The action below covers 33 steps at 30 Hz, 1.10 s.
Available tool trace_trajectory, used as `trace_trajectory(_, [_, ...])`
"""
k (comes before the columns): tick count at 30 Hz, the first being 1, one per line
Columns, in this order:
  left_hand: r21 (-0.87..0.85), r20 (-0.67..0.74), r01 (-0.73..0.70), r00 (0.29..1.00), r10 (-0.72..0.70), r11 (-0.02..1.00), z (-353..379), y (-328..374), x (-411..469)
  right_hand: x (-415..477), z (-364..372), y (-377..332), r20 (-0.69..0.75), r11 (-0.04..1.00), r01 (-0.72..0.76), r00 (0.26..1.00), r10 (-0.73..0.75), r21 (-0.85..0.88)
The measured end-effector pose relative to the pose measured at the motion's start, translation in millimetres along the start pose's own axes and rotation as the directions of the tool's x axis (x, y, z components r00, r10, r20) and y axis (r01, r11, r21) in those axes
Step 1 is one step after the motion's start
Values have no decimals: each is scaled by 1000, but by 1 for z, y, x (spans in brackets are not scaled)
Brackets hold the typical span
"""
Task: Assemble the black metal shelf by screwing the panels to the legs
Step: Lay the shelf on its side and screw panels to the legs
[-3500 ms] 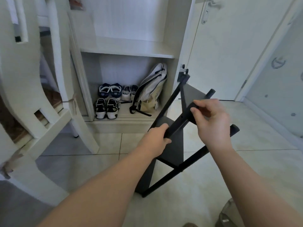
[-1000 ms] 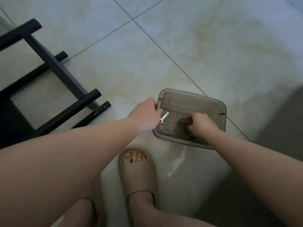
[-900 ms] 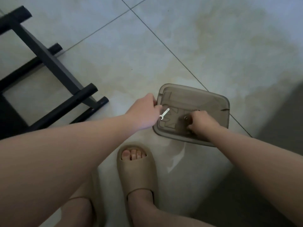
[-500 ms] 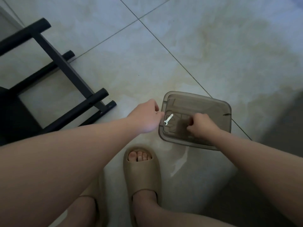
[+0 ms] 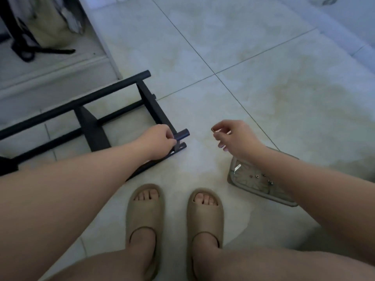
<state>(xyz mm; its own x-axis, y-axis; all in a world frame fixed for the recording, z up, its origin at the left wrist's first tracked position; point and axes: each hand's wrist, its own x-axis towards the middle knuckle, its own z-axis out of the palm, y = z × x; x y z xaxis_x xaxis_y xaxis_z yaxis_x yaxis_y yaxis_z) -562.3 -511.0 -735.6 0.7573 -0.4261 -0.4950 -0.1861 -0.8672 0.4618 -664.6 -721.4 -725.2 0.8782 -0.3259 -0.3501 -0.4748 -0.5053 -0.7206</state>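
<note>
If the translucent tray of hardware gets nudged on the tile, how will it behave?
The tray looks thin and shallow, so probably light and apt to slide on the glossy floor. The small wrench and screws lie loose inside, so they would likely skitter, or spill if it tips.

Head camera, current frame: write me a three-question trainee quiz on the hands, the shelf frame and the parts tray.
1. True or false: the left hand grips the black shelf frame.
2. Where does the white wrench lie? A in the tray; B on the shelf frame; C in the left hand.
3. Which hand pinches a small part clear of the frame?

Key: 1 true; 2 A; 3 the right hand.
</note>
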Motion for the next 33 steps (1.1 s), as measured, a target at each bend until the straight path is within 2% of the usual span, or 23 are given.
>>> trace_trajectory(3, [-71,-117,125,984,-133,990,-7,-30,2,11,26,-17,40,998,-7,999,4,67])
trace_trajectory(6, [-229,-125,185,968,-217,956,-1,-53,16,25,49,-24,57,993,-22,998,16,112])
trace_trajectory(10, [-443,5,177,981,-195,879,9,-65,45,40,72,-21,106,973,-22,994,-2,229])
trace_trajectory(14, [-532,109,157,987,-116,832,15,-58,71,48,82,-11,157,938,18,985,-76,346])
trace_trajectory(17, [-668,234,219,969,-78,711,23,-53,82,51,84,0,127,895,72,982,-142,439])
trace_trajectory(22, [-675,166,185,981,-97,715,40,-54,88,50,92,16,14,855,131,987,-160,501])
trace_trajectory(27, [-669,124,127,991,-58,732,42,-57,89,38,104,23,20,846,119,988,-151,519])
trace_trajectory(33, [-686,158,94,987,22,722,40,-62,88,29,115,27,39,860,149,981,-193,489])
